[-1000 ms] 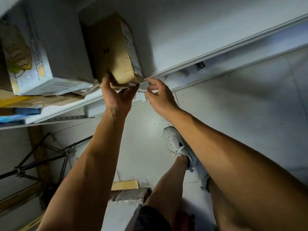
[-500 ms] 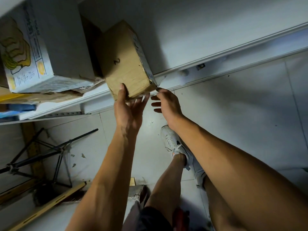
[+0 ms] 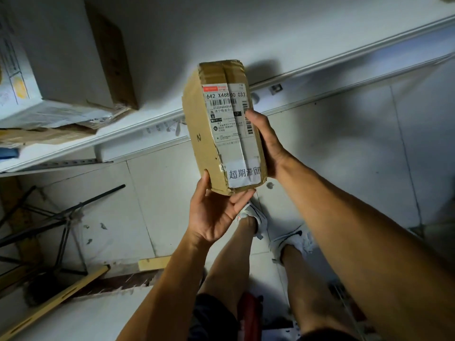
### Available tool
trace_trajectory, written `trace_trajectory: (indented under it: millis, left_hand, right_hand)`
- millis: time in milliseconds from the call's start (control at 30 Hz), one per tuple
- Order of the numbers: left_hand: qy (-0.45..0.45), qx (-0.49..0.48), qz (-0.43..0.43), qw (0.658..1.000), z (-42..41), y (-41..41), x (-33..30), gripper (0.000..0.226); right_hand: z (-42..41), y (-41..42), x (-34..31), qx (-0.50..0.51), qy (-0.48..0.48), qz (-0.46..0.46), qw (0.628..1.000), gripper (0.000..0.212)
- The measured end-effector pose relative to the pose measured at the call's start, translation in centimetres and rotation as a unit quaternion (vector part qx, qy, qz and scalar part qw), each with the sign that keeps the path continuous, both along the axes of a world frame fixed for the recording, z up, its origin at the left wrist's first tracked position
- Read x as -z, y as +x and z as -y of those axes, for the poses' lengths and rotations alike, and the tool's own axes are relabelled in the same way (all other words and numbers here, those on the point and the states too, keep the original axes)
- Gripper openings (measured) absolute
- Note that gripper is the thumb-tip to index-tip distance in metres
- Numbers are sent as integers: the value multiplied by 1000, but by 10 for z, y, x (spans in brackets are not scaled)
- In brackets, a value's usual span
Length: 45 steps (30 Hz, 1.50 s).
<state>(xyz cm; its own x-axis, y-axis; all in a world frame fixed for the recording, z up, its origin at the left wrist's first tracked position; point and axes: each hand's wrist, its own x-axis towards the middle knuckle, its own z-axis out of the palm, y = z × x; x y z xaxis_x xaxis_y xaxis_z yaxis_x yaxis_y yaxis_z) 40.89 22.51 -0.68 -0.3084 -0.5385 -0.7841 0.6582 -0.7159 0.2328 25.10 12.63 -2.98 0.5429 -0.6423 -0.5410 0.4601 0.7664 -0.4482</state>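
Observation:
A brown cardboard parcel (image 3: 209,134) with a white shipping label and a white sticker with printed characters is held up in front of the white shelf (image 3: 118,134), clear of it. My left hand (image 3: 214,212) cups its near bottom corner, thumb up the left face and fingers under the end. My right hand (image 3: 266,143) grips its right side, thumb pressed on the label edge, the fingers hidden behind the parcel.
On the shelf at left stand a large white printed box (image 3: 44,70) and a brown box (image 3: 113,57) behind it. Below lie a black tripod stand (image 3: 61,217), wooden strips (image 3: 54,301) and tiled floor with my two white shoes (image 3: 290,239).
The parcel has come off the shelf and moved right and toward me, turned so its label faces up. My right hand went from touching its corner to gripping its side.

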Motion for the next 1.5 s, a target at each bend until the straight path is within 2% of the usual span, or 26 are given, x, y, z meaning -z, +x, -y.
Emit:
trace_trajectory:
  millis: [133, 200, 267, 400, 433, 600, 767, 933, 1100, 1233, 1500]
  left_hand:
    - [2, 144, 136, 980, 5, -5, 1, 97]
    - [-47, 191, 215, 956, 15, -9, 0, 83]
    - [-109, 266, 254, 924, 28, -17, -2, 71]
    - [-177, 418, 247, 856, 46, -48, 4, 87]
    - [-179, 442, 243, 845, 45, -59, 5, 90]
    - [-182, 501, 233, 813, 28, -127, 6, 94]
    - [-190, 552, 224, 780, -1, -194, 11, 91]
    - [-182, 625, 206, 731, -34, -251, 18, 86]
    - [-193, 712, 179, 650, -74, -309, 20, 93]
    - [-212, 774, 157, 575, -110, -353, 20, 90]
    - [-259, 879, 91, 390, -197, -422, 18, 89]
  right_hand:
    - [-19, -32, -1, -7, -6, -28, 1000, 97]
    - [-35, -48, 1, 3, 17, -33, 999, 109]
    - [-53, -66, 7, 17, 37, -55, 998, 113]
    - [-90, -109, 22, 44, 65, -105, 991, 71]
    - [-100, -120, 26, 57, 69, -106, 990, 68]
    - [-149, -172, 44, 119, 93, -123, 981, 92]
    - [-212, -218, 53, 190, 121, -136, 965, 91]
    - [-286, -249, 56, 288, 145, -120, 939, 94]
    - [-360, -262, 63, 402, 164, -106, 895, 101]
    - [-413, -264, 62, 506, 165, -84, 842, 101]
    - [-505, -234, 52, 703, 187, -32, 685, 109]
